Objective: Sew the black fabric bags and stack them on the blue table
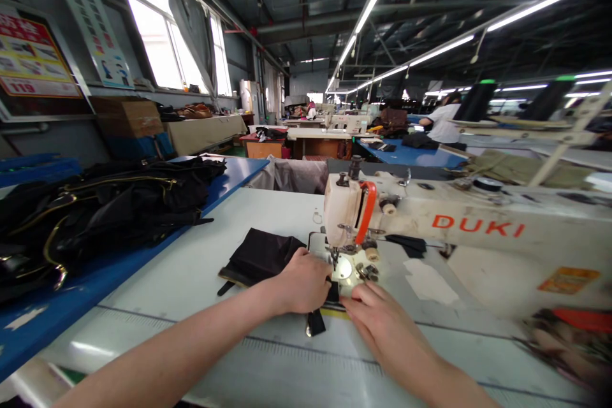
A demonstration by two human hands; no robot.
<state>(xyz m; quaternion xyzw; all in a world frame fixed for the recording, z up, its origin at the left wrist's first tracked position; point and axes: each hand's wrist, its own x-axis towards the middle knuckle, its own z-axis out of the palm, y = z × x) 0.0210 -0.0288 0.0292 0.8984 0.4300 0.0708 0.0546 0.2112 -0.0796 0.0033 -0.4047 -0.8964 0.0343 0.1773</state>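
A black fabric piece [262, 254] with a gold-coloured zip edge lies on the sewing table, its right end near the machine's needle. My left hand [306, 280] is closed over that end, fingers curled down onto the cloth. A short black tab [315, 323] with a bit of metal hangs out below it. My right hand [375, 312] has its fingertips pressed together at the cloth's right edge, just below the needle plate [343, 268]. The white sewing machine [425, 217] stands over the work, its needle and presser foot just beyond my left fingers.
Left, a blue table [109, 274] bears a heap of black zipped pieces [95, 204]. Right of the needle lie a black scrap [406, 245] and a pale paper piece [431, 282]. A bundle [568, 344] sits at far right. A person [444, 121] works in the background.
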